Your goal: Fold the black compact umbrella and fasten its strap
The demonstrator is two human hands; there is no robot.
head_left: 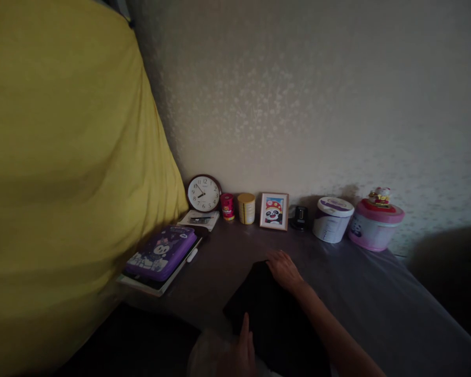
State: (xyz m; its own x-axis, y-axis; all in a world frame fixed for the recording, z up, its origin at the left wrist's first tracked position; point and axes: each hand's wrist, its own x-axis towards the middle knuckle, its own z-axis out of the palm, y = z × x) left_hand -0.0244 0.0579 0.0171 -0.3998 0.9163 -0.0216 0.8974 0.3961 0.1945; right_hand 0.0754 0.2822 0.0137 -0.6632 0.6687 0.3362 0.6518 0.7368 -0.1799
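Note:
A black piece of folded cloth (278, 319) lies on the grey-covered table, its exact kind too dark to make out. My right hand (284, 269) rests on its far edge, back of the hand up and fingers laid flat toward the left. At the near left side of the cloth is my left hand (239, 353), low in the picture, with the index finger stretched forward over the black fabric. The lower part of that hand is dim and blurred.
Along the wall stand a round clock (204, 193), a red can (227, 207), a yellow-lidded can (246, 208), a panda picture frame (273, 211), a small black object (299, 218), a white tub (333, 220) and a pink tub (374, 225). A purple case (160, 254) lies left, beside a yellow curtain (70, 157).

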